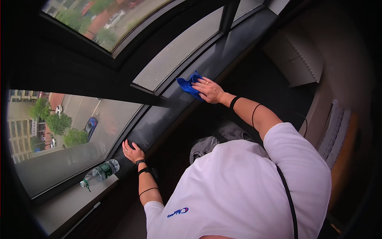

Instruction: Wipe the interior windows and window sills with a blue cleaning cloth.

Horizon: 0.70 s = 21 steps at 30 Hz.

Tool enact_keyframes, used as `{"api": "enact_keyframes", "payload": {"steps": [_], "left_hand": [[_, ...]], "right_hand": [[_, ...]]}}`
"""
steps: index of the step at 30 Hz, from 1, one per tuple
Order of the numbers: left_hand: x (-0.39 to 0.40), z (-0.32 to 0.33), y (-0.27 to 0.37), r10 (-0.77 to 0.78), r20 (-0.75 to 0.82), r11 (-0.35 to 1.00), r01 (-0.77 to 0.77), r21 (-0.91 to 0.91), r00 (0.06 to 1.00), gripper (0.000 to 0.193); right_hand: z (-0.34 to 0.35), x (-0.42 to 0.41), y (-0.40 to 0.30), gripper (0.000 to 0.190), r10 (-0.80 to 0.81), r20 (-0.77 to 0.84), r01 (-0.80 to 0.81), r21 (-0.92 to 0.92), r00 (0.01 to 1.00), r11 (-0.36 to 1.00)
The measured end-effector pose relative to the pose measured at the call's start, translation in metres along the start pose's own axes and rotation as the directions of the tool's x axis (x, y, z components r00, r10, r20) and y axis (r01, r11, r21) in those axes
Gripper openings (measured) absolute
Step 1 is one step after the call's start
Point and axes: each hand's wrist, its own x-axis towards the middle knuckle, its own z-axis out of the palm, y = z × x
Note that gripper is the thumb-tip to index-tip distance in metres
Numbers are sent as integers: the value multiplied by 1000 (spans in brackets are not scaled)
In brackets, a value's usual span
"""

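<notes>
My right hand (211, 90) presses a crumpled blue cloth (188, 86) onto the dark, glossy window sill (176, 103). Its fingers lie over the cloth's near side, and loose folds stick out beyond them. Farther down the same sill, my left hand (133, 152) rests with fingers spread near the lower edge of the window frame, holding nothing. Close beside it, a clear plastic bottle (100, 173) with a green label and white cap lies tilted in view by the window.
A window pane (119, 116) looks down on a street with cars and trees. A dark mullion (74, 80) meets the sill between my hands. A pale ledge (77, 206) is at lower left, a light box-like cabinet (294, 56) at upper right. A black cable (288, 197) hangs along my shirt.
</notes>
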Motion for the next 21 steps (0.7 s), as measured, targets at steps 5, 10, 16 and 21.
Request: {"api": "enact_keyframes", "payload": {"steps": [5, 10, 16, 21], "left_hand": [[-2, 4, 21, -109, -12, 981, 110, 157, 994, 47], [-37, 47, 211, 150, 107, 981, -162, 109, 983, 53], [-31, 71, 385, 390, 232, 914, -405, 18, 891, 59], [-13, 94, 474, 512, 239, 858, -506, -89, 825, 61]], "right_hand": [[-49, -5, 156, 44, 369, -236, -396, -81, 899, 915], [-46, 0, 193, 48, 418, -314, -480, -156, 852, 863], [-28, 10, 114, 52, 218, -161, -217, 21, 963, 976], [-33, 7, 120, 47, 100, -139, -84, 115, 985, 990]]}}
